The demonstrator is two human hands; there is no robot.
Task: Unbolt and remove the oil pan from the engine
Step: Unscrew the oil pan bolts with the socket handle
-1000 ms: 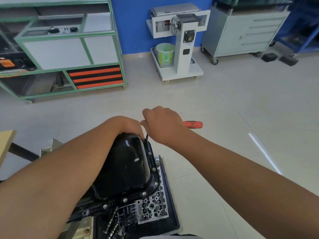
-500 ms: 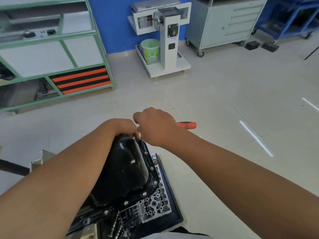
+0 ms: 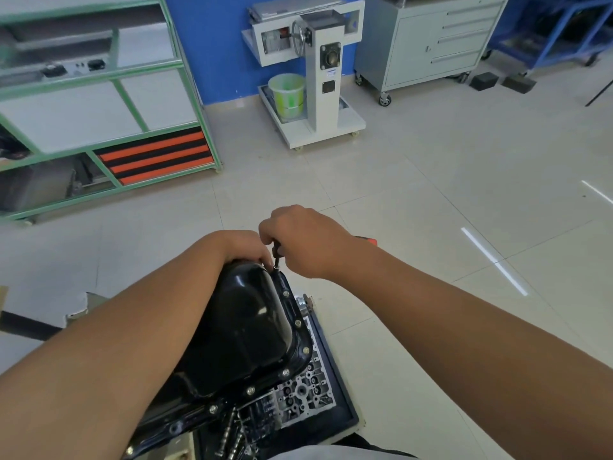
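Looking out from head height, forward and steeply down along both forearms. Sitting close over the black oil pan (image 3: 245,330), nearly filling the lower centre, with the hands (image 3: 300,242) meeting at its far rim. Taking in, through a wide lens bending the edges, the tiled floor (image 3: 414,200) beyond, then the green shelving (image 3: 99,104) far left and the blue wall (image 3: 215,44) at top.

One oil pan (image 3: 245,330), one red-handled tool (image 3: 366,241), two hands, one green bucket (image 3: 287,94), and two black blocks are showing.
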